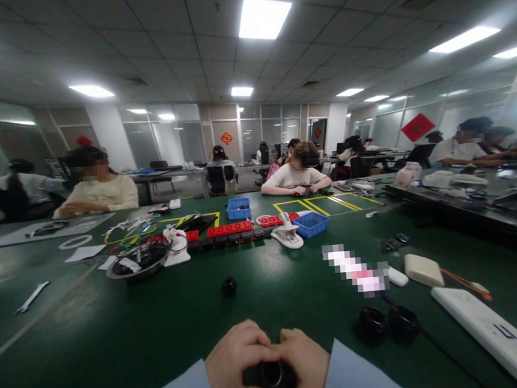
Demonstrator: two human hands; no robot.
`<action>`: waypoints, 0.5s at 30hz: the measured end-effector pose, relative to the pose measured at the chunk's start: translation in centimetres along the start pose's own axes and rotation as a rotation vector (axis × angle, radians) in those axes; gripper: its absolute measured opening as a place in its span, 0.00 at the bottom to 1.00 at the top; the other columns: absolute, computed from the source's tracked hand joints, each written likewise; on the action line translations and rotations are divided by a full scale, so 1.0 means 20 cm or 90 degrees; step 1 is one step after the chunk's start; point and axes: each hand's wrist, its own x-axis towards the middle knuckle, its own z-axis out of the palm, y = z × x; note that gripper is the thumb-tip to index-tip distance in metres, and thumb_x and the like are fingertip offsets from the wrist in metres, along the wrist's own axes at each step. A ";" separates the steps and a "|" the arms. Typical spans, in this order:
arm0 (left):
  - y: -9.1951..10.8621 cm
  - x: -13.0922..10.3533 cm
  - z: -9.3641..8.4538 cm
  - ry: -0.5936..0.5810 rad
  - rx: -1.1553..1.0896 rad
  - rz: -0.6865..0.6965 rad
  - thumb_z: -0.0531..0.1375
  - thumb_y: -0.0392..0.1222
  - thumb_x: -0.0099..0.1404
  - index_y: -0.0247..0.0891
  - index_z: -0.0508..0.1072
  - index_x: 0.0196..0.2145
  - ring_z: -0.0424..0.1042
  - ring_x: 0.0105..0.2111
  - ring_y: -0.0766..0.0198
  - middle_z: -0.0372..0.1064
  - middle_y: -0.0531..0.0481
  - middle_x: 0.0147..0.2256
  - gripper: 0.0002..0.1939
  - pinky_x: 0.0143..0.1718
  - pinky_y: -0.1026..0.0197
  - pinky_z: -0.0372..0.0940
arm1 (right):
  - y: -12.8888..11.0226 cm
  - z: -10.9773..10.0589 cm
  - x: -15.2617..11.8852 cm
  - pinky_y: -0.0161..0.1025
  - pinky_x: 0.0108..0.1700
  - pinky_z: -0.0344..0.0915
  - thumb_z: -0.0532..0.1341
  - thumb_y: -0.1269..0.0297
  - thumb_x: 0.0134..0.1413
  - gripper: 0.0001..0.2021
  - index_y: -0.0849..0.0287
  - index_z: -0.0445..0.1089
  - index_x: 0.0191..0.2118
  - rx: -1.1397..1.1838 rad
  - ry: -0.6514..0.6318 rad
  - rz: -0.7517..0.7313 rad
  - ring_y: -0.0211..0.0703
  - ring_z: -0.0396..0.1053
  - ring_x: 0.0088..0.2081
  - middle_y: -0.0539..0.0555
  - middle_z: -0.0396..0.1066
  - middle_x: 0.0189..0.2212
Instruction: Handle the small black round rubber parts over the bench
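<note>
My left hand [240, 370] and my right hand [304, 364] meet at the near edge of the table, fingers curled. Between them they grip a round black part [274, 377] with a ring-like opening; its kind is unclear, and the fingers cover much of it. Ahead of my hands, a small round black piece [229, 285] sits on the green table [161, 323]. To their right lie two round black ring-shaped parts [373, 324], with a black cable running beside them.
On the right are a long white device [497, 330], a cream case [423, 270] and a small white case [398, 276]. Farther off stand blue bins [312, 225], a red power-strip row [229, 228] and a bowl of black parts [138, 265]. A wrench [32, 298] lies left. Co-workers sit opposite.
</note>
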 end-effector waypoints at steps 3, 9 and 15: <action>0.02 0.00 0.01 0.024 0.031 -0.021 0.56 0.66 0.53 0.40 0.72 0.41 0.64 0.37 0.56 0.68 0.45 0.36 0.28 0.39 0.53 0.60 | -0.01 0.00 0.00 0.37 0.33 0.52 0.67 0.47 0.30 0.25 0.51 0.72 0.40 0.008 -0.004 0.017 0.41 0.57 0.29 0.49 0.65 0.28; 0.07 -0.02 0.12 0.153 0.185 -0.098 0.60 0.60 0.53 0.37 0.71 0.34 0.63 0.33 0.56 0.66 0.47 0.31 0.22 0.37 0.51 0.60 | -0.02 0.04 0.01 0.39 0.35 0.55 0.66 0.47 0.30 0.25 0.55 0.70 0.38 -0.007 0.031 0.056 0.44 0.60 0.31 0.50 0.67 0.28; 0.05 0.00 0.19 0.220 0.346 -0.100 0.56 0.67 0.52 0.36 0.70 0.26 0.65 0.31 0.54 0.65 0.46 0.27 0.27 0.38 0.48 0.60 | -0.03 0.03 0.03 0.37 0.33 0.56 0.66 0.47 0.29 0.24 0.60 0.70 0.33 -0.053 0.026 0.096 0.43 0.61 0.30 0.53 0.67 0.27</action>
